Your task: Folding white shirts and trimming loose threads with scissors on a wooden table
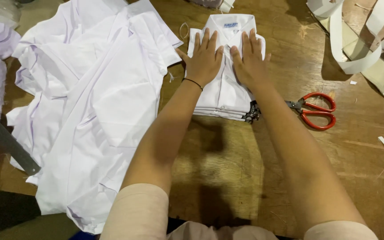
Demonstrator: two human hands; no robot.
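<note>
We press on a folded white shirt [224, 89] that lies collar-up on the far middle of the wooden table [227, 169], on top of a small stack of folded shirts [221, 113] whose edges show at its near end. Our left hand [204, 60] lies flat on the left half of the shirt's chest, fingers spread and pointing toward the collar [227, 24], palm down on the cloth. Our right hand [250, 60] lies flat on the right half just beside it, fingers close together, thumb out to the side; the two hands nearly meet over the button strip. Neither hand pinches or grips anything. A thin black band [193, 82] circles our left wrist.

Just right of the stack, red-handled scissors [316, 110] lie on the table, blades toward the shirts. To the left, a loose heap of unfolded white shirts [98, 102] spreads across the table. At the far right, white strips of stiff lining [356, 44] curl on the wood.
</note>
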